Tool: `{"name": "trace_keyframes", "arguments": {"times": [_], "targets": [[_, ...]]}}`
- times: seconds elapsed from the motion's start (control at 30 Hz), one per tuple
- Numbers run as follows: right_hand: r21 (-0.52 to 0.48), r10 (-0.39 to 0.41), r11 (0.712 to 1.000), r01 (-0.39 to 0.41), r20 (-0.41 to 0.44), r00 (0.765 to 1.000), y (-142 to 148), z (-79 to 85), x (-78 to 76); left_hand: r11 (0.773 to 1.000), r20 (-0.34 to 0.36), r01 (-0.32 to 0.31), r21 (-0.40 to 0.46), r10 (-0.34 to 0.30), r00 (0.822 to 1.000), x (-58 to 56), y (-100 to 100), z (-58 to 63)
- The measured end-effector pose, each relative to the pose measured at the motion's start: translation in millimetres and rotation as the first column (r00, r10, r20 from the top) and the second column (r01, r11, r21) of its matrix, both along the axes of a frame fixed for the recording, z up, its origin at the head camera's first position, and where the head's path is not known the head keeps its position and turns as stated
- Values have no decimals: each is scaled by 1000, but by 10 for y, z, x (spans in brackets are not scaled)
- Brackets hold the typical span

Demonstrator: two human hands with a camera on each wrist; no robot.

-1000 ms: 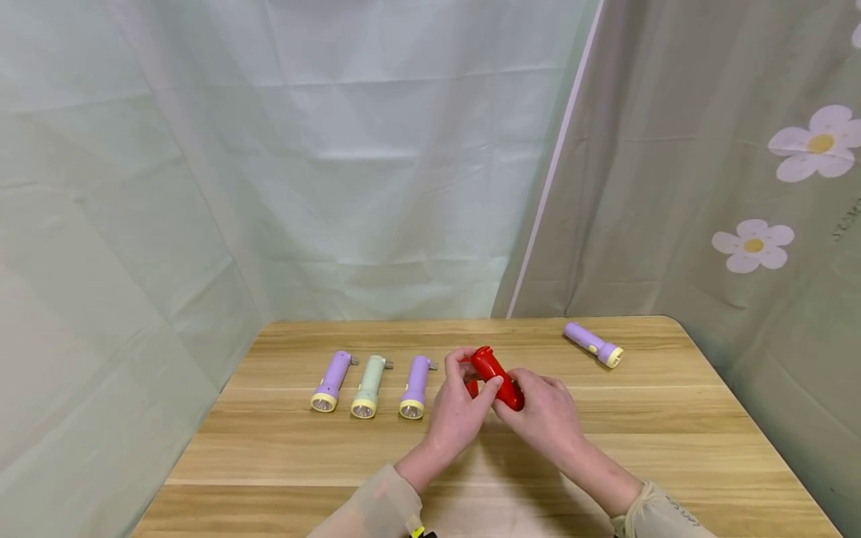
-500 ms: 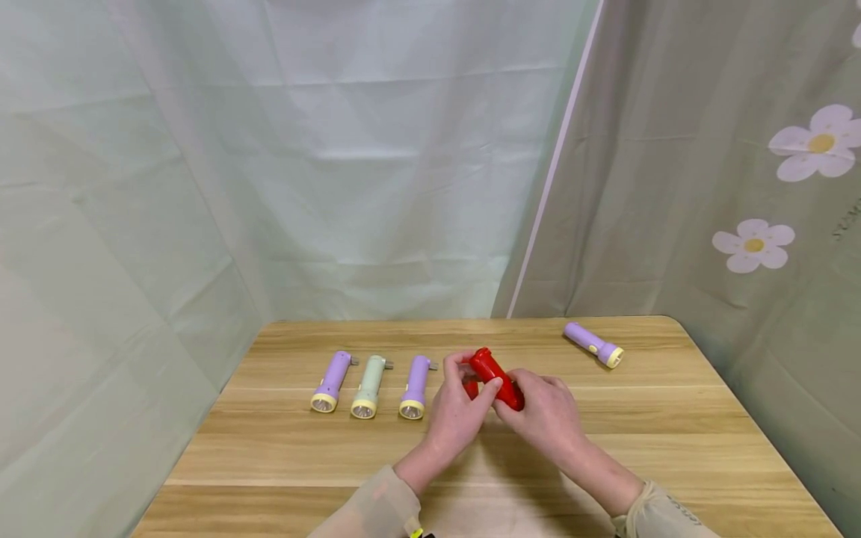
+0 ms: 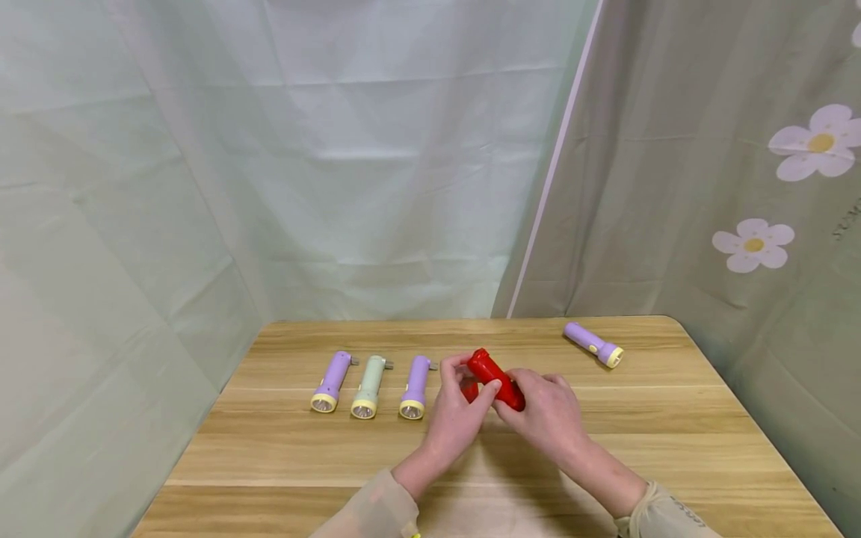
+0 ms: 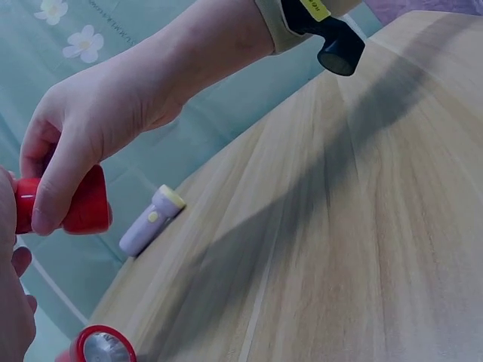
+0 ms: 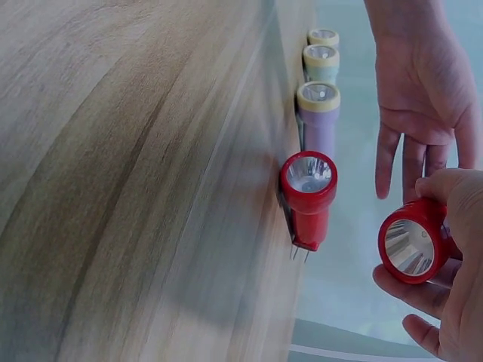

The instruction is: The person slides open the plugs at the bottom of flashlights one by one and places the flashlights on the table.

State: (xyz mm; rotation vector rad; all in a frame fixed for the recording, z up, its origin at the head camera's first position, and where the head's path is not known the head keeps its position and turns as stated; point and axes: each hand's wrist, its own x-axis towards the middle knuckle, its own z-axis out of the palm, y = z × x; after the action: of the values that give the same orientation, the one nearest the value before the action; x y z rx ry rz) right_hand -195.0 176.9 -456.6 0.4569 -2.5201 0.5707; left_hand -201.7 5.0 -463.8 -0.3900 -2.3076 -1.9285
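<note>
My right hand [image 3: 548, 412] grips a red flashlight [image 3: 489, 370] by its head end, above the table. Its reflector [image 5: 410, 247] faces the right wrist camera. My left hand [image 3: 456, 412] is on the same flashlight, its thumb across the handle; its index finger reaches toward the tail. In the right wrist view several left fingers [image 5: 386, 162] hang fairly straight. Behind the left hand, mostly hidden in the head view, a second red flashlight [image 5: 309, 200] lies on the table with its plug prongs out.
Left of the hands lie two purple flashlights [image 3: 332, 382] and a pale green flashlight [image 3: 369, 387] in a row, metal prongs showing. Another purple flashlight [image 3: 593, 345] lies at the back right of the wooden table [image 3: 282, 456]. Curtains [image 3: 403, 187] hang behind the table.
The held flashlight has turned slightly in the hands, and its tail end has shifted a little left. The left hand has moved slightly left too. The flashlights on the table have stayed put.
</note>
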Motion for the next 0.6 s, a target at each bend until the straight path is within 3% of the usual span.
{"name": "trace_keyframes", "arguments": {"times": [0.37, 0.6], "targets": [[31, 28, 999, -25, -77, 997, -4, 22, 16, 995, 10, 24, 100, -25, 1000, 38, -10, -26], [51, 28, 998, -23, -87, 996, -10, 40, 19, 997, 29, 13, 80, -15, 999, 37, -24, -8]]}}
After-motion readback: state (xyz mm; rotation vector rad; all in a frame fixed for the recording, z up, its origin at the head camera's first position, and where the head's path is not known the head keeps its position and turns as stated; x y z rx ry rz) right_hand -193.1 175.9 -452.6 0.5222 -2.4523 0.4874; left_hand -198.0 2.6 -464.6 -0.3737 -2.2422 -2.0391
